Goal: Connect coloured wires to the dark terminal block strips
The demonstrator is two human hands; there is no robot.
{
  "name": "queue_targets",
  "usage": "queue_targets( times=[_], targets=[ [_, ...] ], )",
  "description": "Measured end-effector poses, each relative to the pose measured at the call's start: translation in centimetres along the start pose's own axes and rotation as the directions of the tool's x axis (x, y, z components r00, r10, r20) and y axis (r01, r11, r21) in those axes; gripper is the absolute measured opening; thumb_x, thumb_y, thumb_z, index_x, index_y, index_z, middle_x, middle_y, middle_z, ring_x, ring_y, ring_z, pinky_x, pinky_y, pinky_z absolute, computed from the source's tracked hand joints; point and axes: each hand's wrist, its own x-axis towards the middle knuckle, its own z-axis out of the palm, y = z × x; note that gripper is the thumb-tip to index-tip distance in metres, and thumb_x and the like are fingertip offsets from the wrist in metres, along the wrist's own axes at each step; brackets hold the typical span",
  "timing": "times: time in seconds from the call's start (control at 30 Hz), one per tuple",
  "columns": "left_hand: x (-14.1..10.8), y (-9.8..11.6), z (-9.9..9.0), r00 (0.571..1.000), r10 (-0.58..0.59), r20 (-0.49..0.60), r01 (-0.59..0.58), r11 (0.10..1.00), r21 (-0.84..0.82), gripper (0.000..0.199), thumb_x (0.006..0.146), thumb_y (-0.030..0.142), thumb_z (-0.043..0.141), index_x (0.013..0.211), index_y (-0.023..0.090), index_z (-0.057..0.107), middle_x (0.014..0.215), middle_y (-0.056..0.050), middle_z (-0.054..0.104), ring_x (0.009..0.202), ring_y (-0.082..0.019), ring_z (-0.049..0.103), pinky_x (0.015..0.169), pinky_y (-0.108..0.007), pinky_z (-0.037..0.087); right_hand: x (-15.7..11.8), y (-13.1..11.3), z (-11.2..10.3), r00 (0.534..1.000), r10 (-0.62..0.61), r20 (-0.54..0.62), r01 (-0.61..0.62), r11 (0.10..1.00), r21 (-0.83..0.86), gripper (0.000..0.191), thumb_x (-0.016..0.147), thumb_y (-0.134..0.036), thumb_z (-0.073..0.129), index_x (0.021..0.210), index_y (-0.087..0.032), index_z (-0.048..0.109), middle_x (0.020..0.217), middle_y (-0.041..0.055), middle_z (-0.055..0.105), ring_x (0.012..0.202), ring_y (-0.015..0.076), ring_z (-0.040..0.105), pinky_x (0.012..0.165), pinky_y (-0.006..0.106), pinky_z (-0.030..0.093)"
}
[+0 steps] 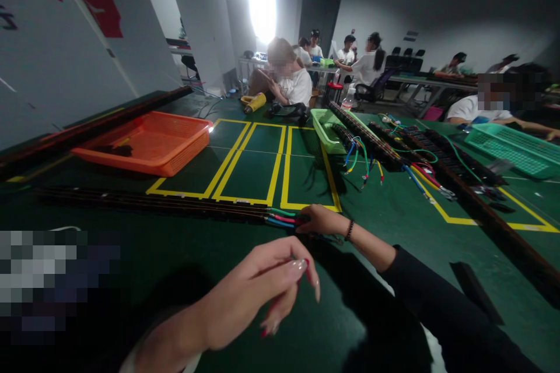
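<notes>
A long dark strip point(175, 204) lies across the green table, with green, red and blue wires point(282, 220) coming out of its right end. My right hand point(321, 220) has its fingers closed round these wires. Nearer to me, my left hand point(266, 282) hangs over the table with its fingers bent and apart, holding nothing. It does not touch the strip.
An orange basket point(188, 154) stands at the left, beyond the strip. Yellow taped frames point(249, 201) mark the table. At the right are a light green basket point(321, 128), cable bundles point(371, 143), a long dark bar point(494, 210) and a teal basket point(516, 154). People sit further back.
</notes>
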Motion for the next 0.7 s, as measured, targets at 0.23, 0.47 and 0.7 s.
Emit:
queue_targets(
  times=[0.23,0.47,0.7],
  targets=[
    [8.2,-5.3,-1.9,0.95,-0.301,0.088,0.313,0.904,-0.292,0.036,0.083,0.039,0.053,0.108,0.014,0.056,0.097,-0.013,0.065,0.079,-0.02,0.064,0.076,-0.033,0.048,-0.5,-1.2,0.5,0.992,0.011,-0.122,-0.037,0.977,-0.212,0.022,0.08,-0.036,0.059,0.08,-0.017,0.069,0.07,0.0047,0.067,0.063,0.0144,0.059,0.053,0.022,0.033],
    [12.1,-9.1,-2.4,0.935,-0.219,-0.279,0.038,0.844,-0.536,0.019,0.088,0.033,0.048,0.089,0.016,0.056,0.087,-0.008,0.064,0.084,-0.017,0.062,0.088,-0.034,0.047,-1.9,-3.4,1.8,0.972,-0.017,-0.236,-0.097,0.882,-0.461,0.027,0.088,-0.026,0.045,0.08,-0.013,0.068,0.08,0.0141,0.067,0.072,0.022,0.063,0.06,0.028,0.039],
    [12.8,-9.9,-2.2,0.923,-0.202,-0.327,-0.029,0.812,-0.583,0.012,0.084,0.028,0.057,0.085,0.017,0.058,0.089,-0.004,0.066,0.091,-0.017,0.062,0.078,-0.028,0.051,-2.5,-5.1,4.6,0.96,-0.17,-0.223,-0.02,0.752,-0.658,0.03,0.084,-0.004,0.04,0.101,-0.004,0.064,0.087,0.0178,0.064,0.08,0.0255,0.059,0.065,0.035,0.044]
  ],
)
